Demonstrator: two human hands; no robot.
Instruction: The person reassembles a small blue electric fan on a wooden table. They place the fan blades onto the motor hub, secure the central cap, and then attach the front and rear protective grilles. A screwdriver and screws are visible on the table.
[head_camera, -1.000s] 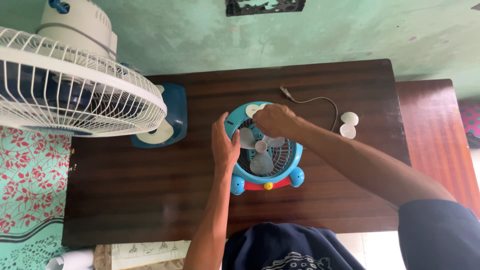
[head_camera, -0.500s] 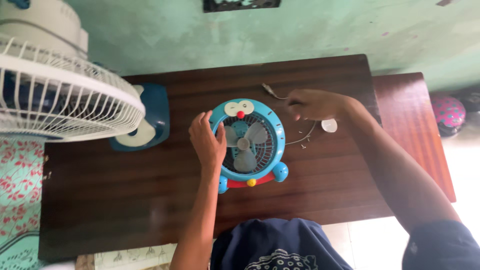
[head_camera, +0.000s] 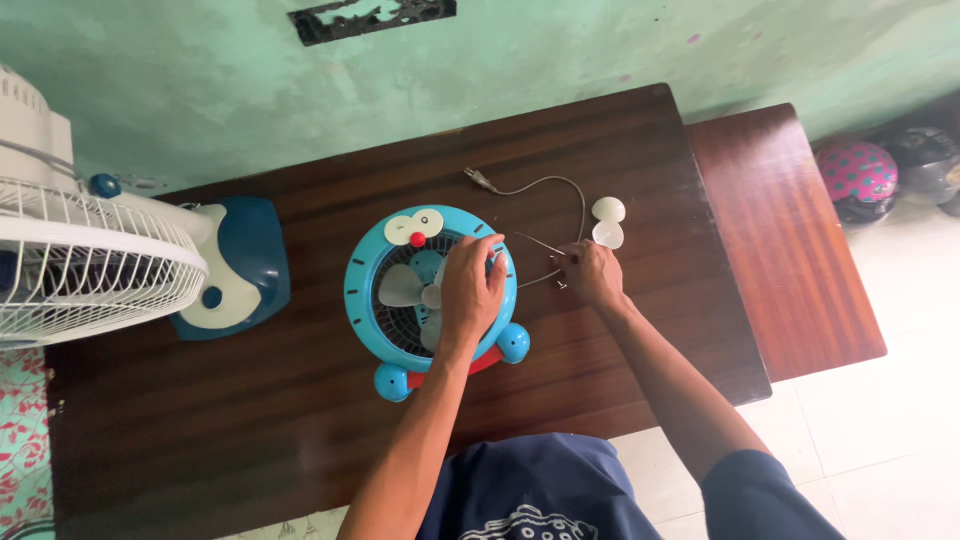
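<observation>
A small round blue toy-like fan (head_camera: 400, 290) lies flat on a dark wooden table (head_camera: 250, 420), its pale blades bare and two blue feet toward me. My left hand (head_camera: 471, 285) rests on its right side, fingers spread over the blades and rim. My right hand (head_camera: 591, 272) is on the table just right of the fan, fingers curled at small screws and a thin metal tool (head_camera: 540, 243). I cannot tell if it grips any. The grey power cord (head_camera: 545, 185) loops behind it.
Two small white caps (head_camera: 607, 222) lie beside the cord. A large white standing fan (head_camera: 90, 260) with a blue and white base (head_camera: 235, 265) occupies the table's left. A second wooden table (head_camera: 780, 240) adjoins on the right, with helmets (head_camera: 860, 175) on the floor beyond.
My left hand moved from the fan's left rim onto its blades and right side. My right hand came back from the cord's far end to the screws near the fan. The view shifted.
</observation>
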